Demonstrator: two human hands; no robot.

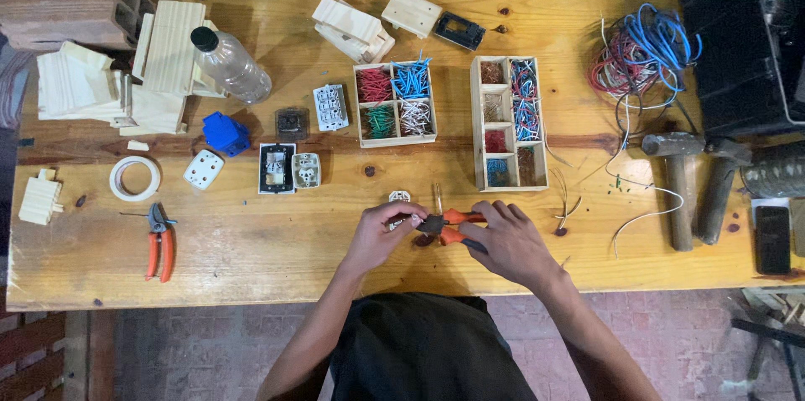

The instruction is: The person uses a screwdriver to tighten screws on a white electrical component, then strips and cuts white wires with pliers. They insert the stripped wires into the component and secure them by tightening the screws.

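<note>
My right hand (507,242) grips orange-handled pliers (453,226) over the front middle of the wooden table (251,242). The plier jaws point left toward my left hand (384,231). My left hand pinches a small piece at the jaws; it is too small to name. A small white socket part (399,197) lies just behind my left hand, and a short bare wire (437,196) lies beside it.
Two wooden trays of coloured wire bits (395,103) (508,122) stand behind my hands. Orange wire cutters (159,242), a tape roll (134,178), switches and sockets (287,168) lie left. A wire tangle (641,53), two hammers (677,187) and a phone (772,238) lie right.
</note>
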